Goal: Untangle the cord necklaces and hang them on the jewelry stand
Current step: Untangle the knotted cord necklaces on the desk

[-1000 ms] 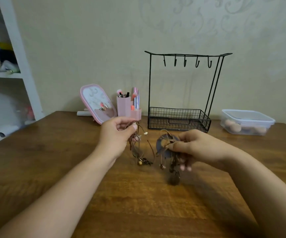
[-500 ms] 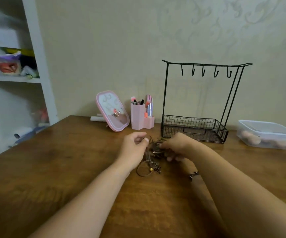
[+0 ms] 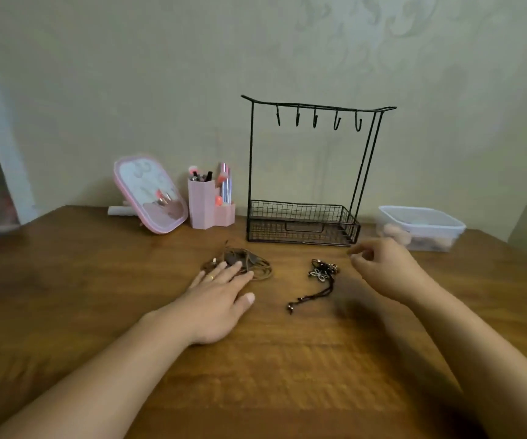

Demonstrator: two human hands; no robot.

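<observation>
Left hand (image 3: 221,293) lay flat, fingers pressing the cord bundle (image 3: 243,264) left-front of the stand (image 3: 303,172); right hand (image 3: 382,267), loosely curled and empty, hovered just right of the separated necklace (image 3: 319,280), which trailed toward the person.

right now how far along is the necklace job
Done: one dark necklace lies apart from the brown tangle. In hand: left hand rests flat on that tangle; right hand holds nothing. Left: untangle the rest; the stand hooks are all bare.
</observation>
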